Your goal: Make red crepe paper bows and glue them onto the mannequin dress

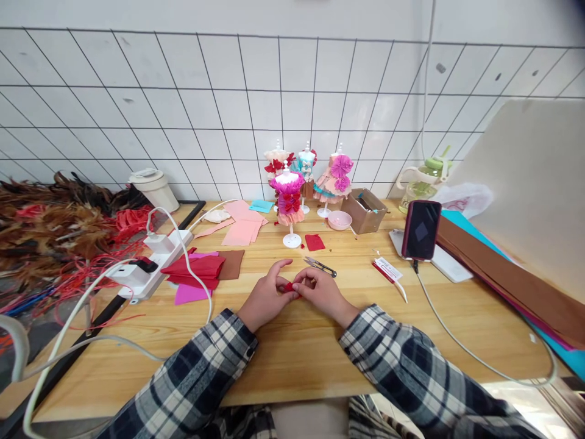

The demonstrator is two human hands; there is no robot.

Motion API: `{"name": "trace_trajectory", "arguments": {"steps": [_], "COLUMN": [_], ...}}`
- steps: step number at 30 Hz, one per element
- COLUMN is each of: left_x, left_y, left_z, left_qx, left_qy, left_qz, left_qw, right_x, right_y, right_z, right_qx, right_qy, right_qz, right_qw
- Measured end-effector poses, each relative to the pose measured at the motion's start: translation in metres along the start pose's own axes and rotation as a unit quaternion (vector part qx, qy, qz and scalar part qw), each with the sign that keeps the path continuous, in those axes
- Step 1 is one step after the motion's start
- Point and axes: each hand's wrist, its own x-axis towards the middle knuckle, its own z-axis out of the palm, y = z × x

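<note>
Between my two hands, above the wooden table, is a small red piece [289, 286] of what looks like crepe paper. My left hand [269, 294] pinches it from the left, index finger raised and curved. My right hand [320, 291] grips its right side with thumb and fingertips. Small scissors [320, 266] lie just behind my right hand. A red square [314, 242] rests farther back, beside the white base of a mini dress form [289, 198] in a magenta and red paper dress. Three more dressed forms, one of them pink [334, 177], stand behind it.
Red sheets [197, 268] and a power strip [158, 262] with cables lie left. Toward the back are pink sheets [242, 222], a pink bowl [340, 220] and a cardboard box [364, 210]. A phone [421, 230] stands right, its cable trailing toward the front edge.
</note>
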Motion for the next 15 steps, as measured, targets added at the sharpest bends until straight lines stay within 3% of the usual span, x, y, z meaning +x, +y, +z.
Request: {"name": "trace_trajectory", "arguments": {"steps": [9, 15], "left_x": [0.0026, 0.0030], "left_y": [0.0033, 0.0044], "left_z": [-0.0036, -0.0044], "left_qx": [-0.054, -0.038], "left_qy": [0.038, 0.051], "left_qz": [-0.015, -0.015], "left_qw": [0.998, 0.998], "right_x": [0.0020, 0.0029], "right_y": [0.0030, 0.0040], "right_z": [0.0011, 0.0005], "right_qx": [0.135, 0.186], "right_qy": [0.034, -0.009], "right_qz": [0.038, 0.058], "right_qw": [0.990, 0.981]}}
